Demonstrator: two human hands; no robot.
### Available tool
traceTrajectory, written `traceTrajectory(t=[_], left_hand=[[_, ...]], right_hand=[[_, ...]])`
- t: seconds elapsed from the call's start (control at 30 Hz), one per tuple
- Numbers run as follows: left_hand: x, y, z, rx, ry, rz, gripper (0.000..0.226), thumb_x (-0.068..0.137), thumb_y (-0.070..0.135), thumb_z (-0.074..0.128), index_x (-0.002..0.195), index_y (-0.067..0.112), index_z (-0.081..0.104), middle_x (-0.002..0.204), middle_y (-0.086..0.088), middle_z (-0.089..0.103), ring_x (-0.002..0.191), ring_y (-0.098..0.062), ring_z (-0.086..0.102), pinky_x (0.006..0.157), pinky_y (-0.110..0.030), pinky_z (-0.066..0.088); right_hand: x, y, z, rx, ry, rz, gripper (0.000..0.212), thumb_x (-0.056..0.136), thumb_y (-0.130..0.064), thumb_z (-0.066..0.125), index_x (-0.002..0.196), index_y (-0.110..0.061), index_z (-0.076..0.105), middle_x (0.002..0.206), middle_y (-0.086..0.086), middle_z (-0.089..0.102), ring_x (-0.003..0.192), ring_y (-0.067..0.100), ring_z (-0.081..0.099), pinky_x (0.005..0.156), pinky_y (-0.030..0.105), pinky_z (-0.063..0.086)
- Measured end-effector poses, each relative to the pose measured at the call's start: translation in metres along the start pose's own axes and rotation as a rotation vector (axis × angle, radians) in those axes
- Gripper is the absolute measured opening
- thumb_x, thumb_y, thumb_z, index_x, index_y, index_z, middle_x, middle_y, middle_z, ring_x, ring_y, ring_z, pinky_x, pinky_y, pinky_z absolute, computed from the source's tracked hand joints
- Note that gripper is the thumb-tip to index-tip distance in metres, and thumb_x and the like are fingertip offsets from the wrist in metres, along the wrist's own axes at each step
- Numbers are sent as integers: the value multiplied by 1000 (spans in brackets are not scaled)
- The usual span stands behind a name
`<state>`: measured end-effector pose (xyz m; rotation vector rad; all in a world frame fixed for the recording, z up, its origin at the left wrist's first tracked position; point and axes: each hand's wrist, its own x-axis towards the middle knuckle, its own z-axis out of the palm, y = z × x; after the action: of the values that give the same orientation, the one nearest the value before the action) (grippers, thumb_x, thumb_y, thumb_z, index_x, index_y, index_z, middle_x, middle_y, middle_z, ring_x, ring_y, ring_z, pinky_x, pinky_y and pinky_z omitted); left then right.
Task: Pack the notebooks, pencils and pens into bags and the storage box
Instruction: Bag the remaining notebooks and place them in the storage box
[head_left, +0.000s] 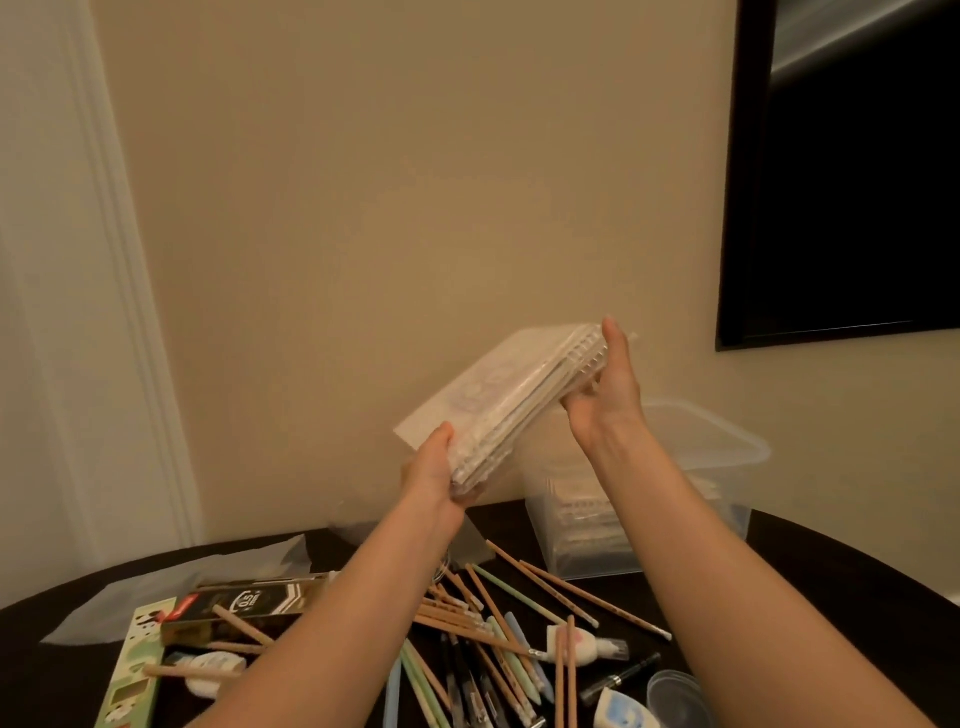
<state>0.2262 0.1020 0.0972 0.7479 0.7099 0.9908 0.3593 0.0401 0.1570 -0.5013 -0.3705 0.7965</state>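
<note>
Both my left hand (434, 475) and right hand (605, 387) clasp the bagged notebooks (511, 402) mid-frame; next, I judge, lowering them into the box (727, 441) right of centre.

a: open air above the bench (831, 571) along the bare wall (363, 234); the storage box (722, 467) stands uncovered at the back right, the held notebooks (519, 402) tilted just before its mouth.
b: below, loose pencils and pens (467, 621) crowd the middle, cartons (244, 610) the left; bare bench only far right.
</note>
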Motion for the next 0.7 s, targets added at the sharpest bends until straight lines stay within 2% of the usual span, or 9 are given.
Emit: traceTrajectory(t=[0.07, 0.1, 0.23, 0.27, 0.33, 0.4, 0.5, 0.57, 0.7], left_hand=[[5, -5, 13, -7, 33, 21, 27, 92, 25, 56, 111, 6, 56, 108, -19, 67, 90, -33, 67, 79, -43, 54], [8, -7, 18, -5, 47, 34, 27, 92, 24, 57, 112, 5, 56, 106, -18, 67, 89, -33, 67, 81, -45, 54], [28, -17, 37, 48, 84, 84, 37, 90, 27, 59, 120, 7, 50, 109, -15, 65, 89, -30, 67, 66, -38, 57], [33, -19, 41, 66, 88, 91, 40, 90, 28, 60, 122, 8, 48, 110, -15, 64, 90, -29, 66, 59, -33, 55], [43, -23, 50, 101, 96, 90, 44, 89, 30, 60, 125, 8, 47, 110, -14, 63, 89, -28, 66, 52, -28, 51], [51, -29, 59, 121, 92, 79, 46, 89, 31, 60, 126, 9, 45, 111, -12, 63, 91, -28, 66, 52, -28, 50], [62, -38, 70, 165, 105, 98, 45, 90, 29, 60, 126, 9, 42, 114, -12, 62, 97, -29, 64, 67, -35, 56], [66, -45, 77, 208, 121, 96, 45, 90, 28, 59, 126, 8, 40, 116, -13, 60, 99, -29, 62, 77, -37, 55], [72, -50, 89, 361, 122, 118, 51, 91, 29, 57, 129, 5, 35, 119, -12, 57, 99, -29, 60, 71, -33, 52]], right_hand=[[13, 0, -4, -58, 67, -7, 61, 83, -31, 70, 135, -15, 41, 123, 8, 60, 97, 22, 65, 69, 35, 57], [19, -1, -8, -103, 94, -6, 64, 83, -27, 71, 137, -16, 38, 126, 8, 58, 98, 23, 64, 72, 37, 57], [45, -12, -27, -379, 190, -8, 67, 82, -22, 72, 137, -17, 35, 130, 7, 54, 113, 23, 55, 101, 44, 43], [50, -16, -32, -440, 228, -26, 69, 81, -21, 73, 137, -16, 32, 125, 7, 55, 107, 22, 57, 100, 43, 44], [59, -28, -40, -535, 299, -58, 67, 79, -19, 74, 132, -13, 32, 100, 6, 56, 81, 17, 56, 82, 37, 51], [65, -42, -49, -670, 322, -35, 56, 77, -22, 75, 122, -10, 44, 93, 4, 55, 76, 16, 53, 67, 31, 47], [73, -58, -64, -856, 300, 68, 37, 78, -27, 73, 107, -11, 55, 91, 4, 57, 75, 13, 50, 76, 30, 46], [79, -65, -72, -825, 301, 111, 33, 80, -22, 73, 105, -11, 54, 85, 4, 54, 70, 12, 50, 75, 27, 49], [84, -72, -82, -678, 306, 203, 29, 84, -9, 69, 106, -9, 49, 107, 10, 49, 81, 17, 57, 84, 31, 53]])
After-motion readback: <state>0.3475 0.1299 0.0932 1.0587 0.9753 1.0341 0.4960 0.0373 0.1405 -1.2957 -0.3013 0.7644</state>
